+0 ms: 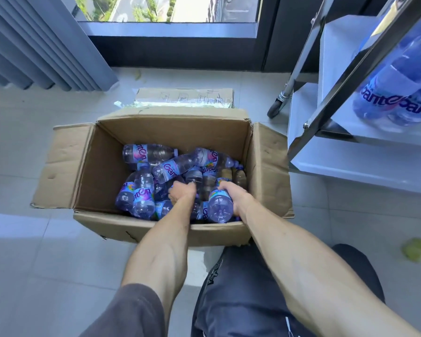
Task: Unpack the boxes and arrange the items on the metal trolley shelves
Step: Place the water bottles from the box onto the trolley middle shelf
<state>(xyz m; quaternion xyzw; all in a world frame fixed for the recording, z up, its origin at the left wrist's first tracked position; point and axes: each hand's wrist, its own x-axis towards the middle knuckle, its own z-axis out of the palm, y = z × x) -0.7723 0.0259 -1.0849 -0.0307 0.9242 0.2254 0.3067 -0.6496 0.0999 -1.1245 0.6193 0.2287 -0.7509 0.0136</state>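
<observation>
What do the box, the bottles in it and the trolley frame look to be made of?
Box: brown corrugated cardboard, matte, creased flaps. Bottles: clear thin plastic, probably PET, glossy, with printed blue labels. Trolley frame: polished metal, likely stainless steel, mirror-like reflections; its shelves look pale, material unclear.

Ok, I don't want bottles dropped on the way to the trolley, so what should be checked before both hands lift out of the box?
1. Right hand grips a water bottle: ok, fingers curl round it.
2. Left hand holds a bottle: cannot tell, its fingers are buried in the pile.
3. Cardboard box flaps folded out of the way: ok.
4. Loose bottles lying on the gripped one: cannot tell.
5. Room on the trolley shelf: ok, bare surface beside the bottles already there.
</observation>
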